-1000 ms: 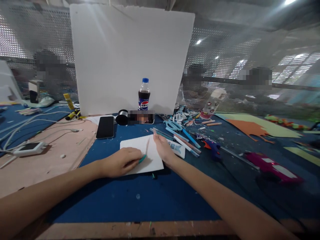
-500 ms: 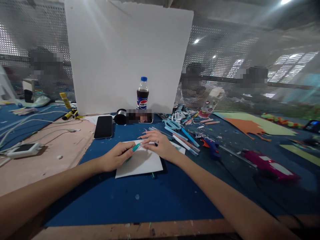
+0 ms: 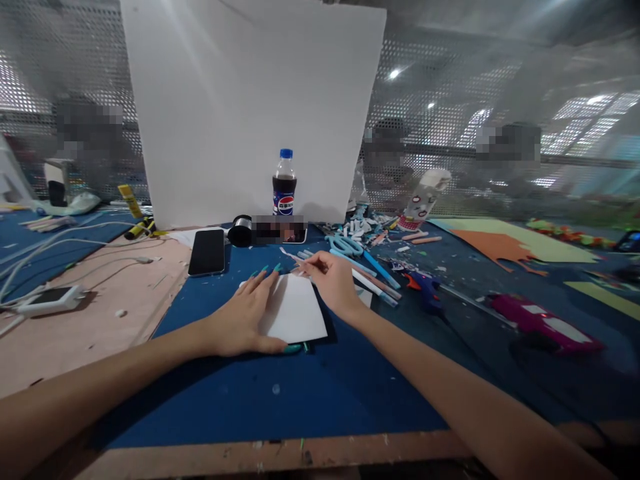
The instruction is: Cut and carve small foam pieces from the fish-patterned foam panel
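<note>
Two bare hands [image 3: 244,320] [image 3: 335,281] at one white rectangular sheet [image 3: 296,313].
Also in view: one blue-capped clear plastic cola bottle [image 3: 285,187], one flat-lying black phone [image 3: 207,252], one pair of light-blue scissors [image 3: 345,245], one upright white board [image 3: 240,113].

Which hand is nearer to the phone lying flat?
Left. The left hand lies on the paper, in front and right of the phone; the right hand is farther right.

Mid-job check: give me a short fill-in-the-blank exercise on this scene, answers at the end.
The left hand rests on a sheet whose colour is ____. A thin pale strip is pinched in the person's ____ hand. The cap on the bottle is coloured ____. From the camera's view, the flat-lying black phone is on the ____ side of the bottle.

Missing words: white; right; blue; left.
</note>
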Motion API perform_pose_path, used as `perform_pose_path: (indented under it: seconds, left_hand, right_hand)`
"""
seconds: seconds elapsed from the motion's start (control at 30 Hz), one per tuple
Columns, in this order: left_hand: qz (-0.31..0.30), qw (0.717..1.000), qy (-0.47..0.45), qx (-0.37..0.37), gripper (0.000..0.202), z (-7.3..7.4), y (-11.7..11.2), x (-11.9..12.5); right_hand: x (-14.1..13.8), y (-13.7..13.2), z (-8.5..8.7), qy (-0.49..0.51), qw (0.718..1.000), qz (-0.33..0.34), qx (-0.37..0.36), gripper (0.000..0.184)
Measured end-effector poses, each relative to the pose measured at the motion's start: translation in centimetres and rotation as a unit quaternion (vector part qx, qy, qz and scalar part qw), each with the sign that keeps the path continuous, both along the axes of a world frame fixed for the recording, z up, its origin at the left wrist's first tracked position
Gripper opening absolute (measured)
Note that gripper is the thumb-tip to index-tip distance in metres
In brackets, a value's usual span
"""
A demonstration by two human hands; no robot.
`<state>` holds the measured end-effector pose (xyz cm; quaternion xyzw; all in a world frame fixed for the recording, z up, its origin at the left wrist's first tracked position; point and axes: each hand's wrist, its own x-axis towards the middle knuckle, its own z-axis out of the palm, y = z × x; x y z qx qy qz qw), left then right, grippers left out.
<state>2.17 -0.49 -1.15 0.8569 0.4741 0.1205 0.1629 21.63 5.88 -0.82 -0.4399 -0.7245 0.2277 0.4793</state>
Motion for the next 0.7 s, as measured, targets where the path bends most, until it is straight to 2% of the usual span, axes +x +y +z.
perform_pose_path:
  seconds: [0.13,0.23,0.43,0.6,0.7]
  left_hand:
    - [0.025,1.0,0.011,0.01,0.109,0.0,0.0,0.1]
    - [0.039,0.999,0.003,0.037,0.106,-0.4,0.0,0.2]
    - [0.078,0.994,-0.006,0.074,0.105,-1.2,-0.3,0.5]
    - [0.079,0.994,-0.012,0.074,0.101,-1.2,-0.4,0.4]
    - [0.08,0.994,-0.007,0.069,0.097,-1.2,-0.3,0.3]
  right_hand:
    - [-0.2,-0.8,0.5,-0.04,0.997,-0.05,0.039,0.013]
    - [-0.5,-1.4,0.6,-0.073,0.993,-0.051,0.07,0.011]
    - [-1.3,-1.7,-0.2,-0.132,0.979,-0.033,0.149,0.014]
    - [-1.3,-2.0,-0.3,-0.148,0.977,-0.007,0.155,0.013]
    - [-1.9,-3.4,-0.5,-0.172,0.971,0.042,0.162,0.017]
